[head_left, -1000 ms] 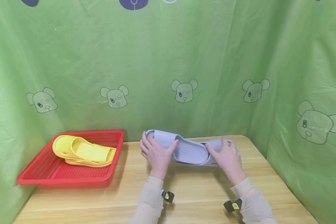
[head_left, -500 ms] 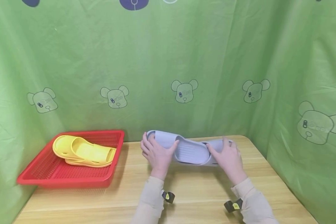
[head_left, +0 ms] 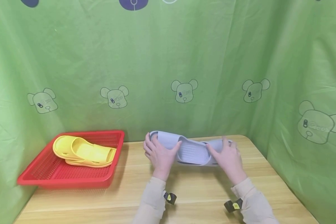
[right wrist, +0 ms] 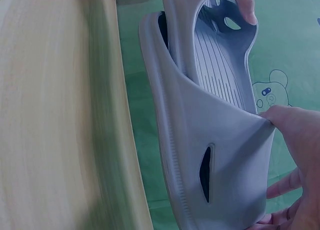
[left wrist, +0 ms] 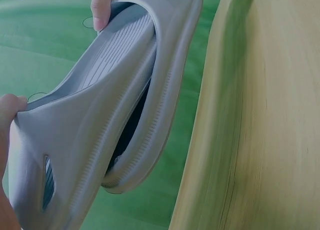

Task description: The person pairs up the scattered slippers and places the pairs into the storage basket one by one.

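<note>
Two pale grey-blue slippers are held over the back of the table in the head view, one tucked into the other. My left hand grips the left slipper by its strap and toe, thumb on the strap edge. The heel of that slipper sits inside the strap opening of the right slipper. My right hand holds the right slipper around its strap, its thumb at the strap edge in the right wrist view. Ridged insoles and a slot in each strap's side show in the wrist views.
A red perforated basket stands at the left of the wooden table. In it lie yellow slippers, stacked one over the other. A green curtain with bear heads hangs close behind and at both sides.
My left hand has shifted slightly right with the left slipper, whose heel has slid further into the right slipper's strap. My right hand has stayed nearly still.
</note>
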A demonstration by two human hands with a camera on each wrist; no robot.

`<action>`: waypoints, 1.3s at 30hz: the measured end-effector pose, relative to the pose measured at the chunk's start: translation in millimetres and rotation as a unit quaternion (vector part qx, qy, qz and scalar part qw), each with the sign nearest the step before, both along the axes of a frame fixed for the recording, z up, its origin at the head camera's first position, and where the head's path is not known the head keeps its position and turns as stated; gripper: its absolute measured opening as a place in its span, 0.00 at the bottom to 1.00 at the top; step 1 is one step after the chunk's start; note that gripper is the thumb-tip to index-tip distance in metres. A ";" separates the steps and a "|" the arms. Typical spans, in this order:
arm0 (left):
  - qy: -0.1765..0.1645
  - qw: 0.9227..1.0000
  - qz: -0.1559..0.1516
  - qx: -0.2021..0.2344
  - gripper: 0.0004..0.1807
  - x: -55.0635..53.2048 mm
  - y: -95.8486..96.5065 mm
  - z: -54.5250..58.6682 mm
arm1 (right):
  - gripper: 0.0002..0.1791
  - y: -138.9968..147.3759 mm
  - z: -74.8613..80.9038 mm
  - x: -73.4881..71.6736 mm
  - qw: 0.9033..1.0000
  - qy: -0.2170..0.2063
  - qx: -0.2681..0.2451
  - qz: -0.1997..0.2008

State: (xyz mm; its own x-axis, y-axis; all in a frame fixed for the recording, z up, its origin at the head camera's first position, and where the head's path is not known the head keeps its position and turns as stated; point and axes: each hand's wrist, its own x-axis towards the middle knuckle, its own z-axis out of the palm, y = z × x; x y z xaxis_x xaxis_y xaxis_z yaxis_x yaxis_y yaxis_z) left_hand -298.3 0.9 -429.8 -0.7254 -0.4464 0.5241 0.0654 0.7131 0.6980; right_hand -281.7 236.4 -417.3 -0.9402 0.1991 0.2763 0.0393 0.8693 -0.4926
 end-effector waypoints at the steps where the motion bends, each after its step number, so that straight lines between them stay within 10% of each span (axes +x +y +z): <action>1: 0.001 1.000 0.001 -0.001 0.60 -0.2 0.3 -0.1 | 0.57 0.2 -0.2 -0.2 1.000 -0.001 0.000 -0.001; 39: -0.006 0.999 -0.036 -0.012 0.61 6.1 12.8 -2.7 | 0.54 1.8 -1.3 -0.1 0.999 0.032 -0.003 -0.020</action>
